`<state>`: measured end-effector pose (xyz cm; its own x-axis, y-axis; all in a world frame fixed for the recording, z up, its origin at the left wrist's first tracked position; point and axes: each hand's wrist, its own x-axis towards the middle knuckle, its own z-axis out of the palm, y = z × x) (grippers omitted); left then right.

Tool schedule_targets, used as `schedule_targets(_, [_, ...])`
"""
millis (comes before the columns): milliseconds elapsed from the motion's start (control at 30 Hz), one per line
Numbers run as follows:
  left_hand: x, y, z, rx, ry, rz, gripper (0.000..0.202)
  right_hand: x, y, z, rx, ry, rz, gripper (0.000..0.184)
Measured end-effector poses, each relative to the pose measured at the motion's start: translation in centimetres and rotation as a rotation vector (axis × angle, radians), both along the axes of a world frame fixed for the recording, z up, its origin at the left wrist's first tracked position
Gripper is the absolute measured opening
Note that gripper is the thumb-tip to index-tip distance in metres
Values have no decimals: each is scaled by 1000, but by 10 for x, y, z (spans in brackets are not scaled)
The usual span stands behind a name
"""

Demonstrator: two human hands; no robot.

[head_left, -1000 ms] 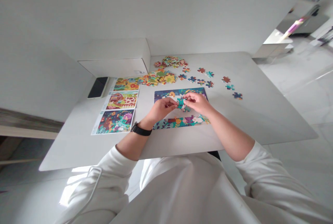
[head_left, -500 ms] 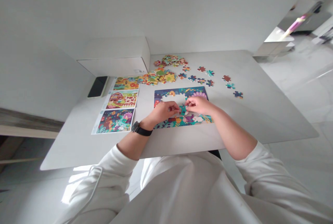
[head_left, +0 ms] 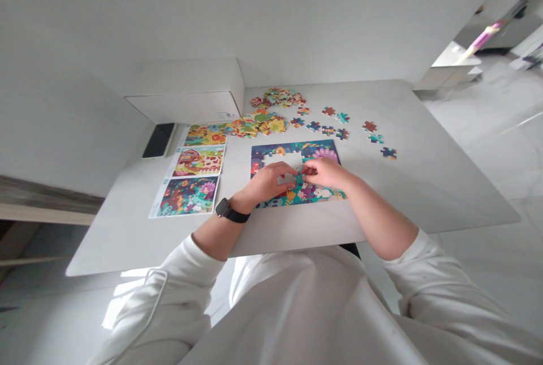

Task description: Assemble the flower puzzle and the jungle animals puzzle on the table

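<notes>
A colourful jigsaw puzzle (head_left: pixel 323 193), partly put together, lies before me with a pale gap in its upper middle. Over its left half is my left hand (head_left: pixel 271 181), its thumb and fingertips at the left side of a teal puzzle piece (head_left: pixel 299 183). My right hand (head_left: pixel 326 172) has its fingers curled and pinches that piece from the right. The hands cover part of the puzzle, and the exact finger contact is hard to see.
Loose puzzle pieces (head_left: pixel 328 131) are scattered behind and to the right. A mixed heap of pieces (head_left: pixel 278 97) sits beside a white box (head_left: pixel 184 107). At left are a picture sheet (head_left: pixel 189 196) and a phone (head_left: pixel 159 140). The table's front edge (head_left: pixel 292 250) is near my body.
My left hand has shifted slightly right, its fingers reaching further toward my right hand. My right hand has hardly moved. Loose pieces lie as before.
</notes>
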<state>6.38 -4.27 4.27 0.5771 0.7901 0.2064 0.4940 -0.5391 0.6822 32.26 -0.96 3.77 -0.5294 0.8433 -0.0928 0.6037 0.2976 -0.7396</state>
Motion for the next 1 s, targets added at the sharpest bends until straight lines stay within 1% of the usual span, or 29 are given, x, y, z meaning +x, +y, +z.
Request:
schedule_targets(67, [1,0,-1,12,26,-1,25,1,0,4,75,-25,-9,1])
schedule_targets(133, [2,0,-3,17,42,2,23,3,1,8,166,-57,-31,5])
schedule_targets(200, [2,0,-4,15,45,0,22,5,2,10,247,-112,-33,14])
schedule_targets(300, [2,1,-4,9,44,-9,21,6,3,10,305,-218,21,29])
schedule_targets(400, [2,1,-5,6,38,-14,21,6,1,9,320,-278,55,33])
schedule_targets(600, [2,0,-7,23,26,-20,20,6,-3,10,328,-319,38,32])
schedule_targets(800, [2,-1,-4,36,59,-27,21,4,-5,10,328,-259,-18,37])
schedule_targets(1000, [2,-1,-6,67,87,-34,21,7,1,12,240,-92,-177,16])
